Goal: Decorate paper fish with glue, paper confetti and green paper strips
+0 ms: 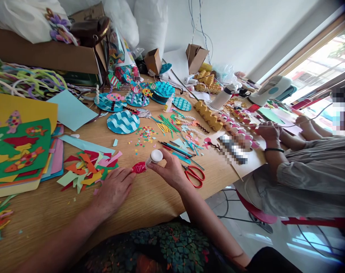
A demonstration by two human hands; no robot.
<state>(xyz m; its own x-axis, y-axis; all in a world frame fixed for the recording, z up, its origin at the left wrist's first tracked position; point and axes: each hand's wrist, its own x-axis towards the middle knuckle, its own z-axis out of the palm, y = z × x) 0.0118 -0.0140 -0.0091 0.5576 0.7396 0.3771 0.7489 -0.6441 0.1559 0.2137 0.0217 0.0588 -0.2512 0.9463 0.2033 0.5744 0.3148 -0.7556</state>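
My right hand [168,168] is closed around a small white-capped bottle [155,157], tilted over a red paper piece [139,167] on the wooden table [149,197]. The fingertips of my left hand [115,189] rest at the left edge of that red piece, the hand lying flat with the palm down. Whether the bottle's tip touches the paper I cannot tell. Red-handled scissors [194,176] lie just right of my right hand. Beyond it are several pencils [176,149]. Coloured paper scraps [84,168] are heaped left of the red piece.
Green and yellow sheets with paper fish [21,148] lie at the left. Blue wavy discs [123,122], a small glue bottle [169,103] and confetti dots [146,133] are farther back. At the right sits a person [309,170] with hands over the table.
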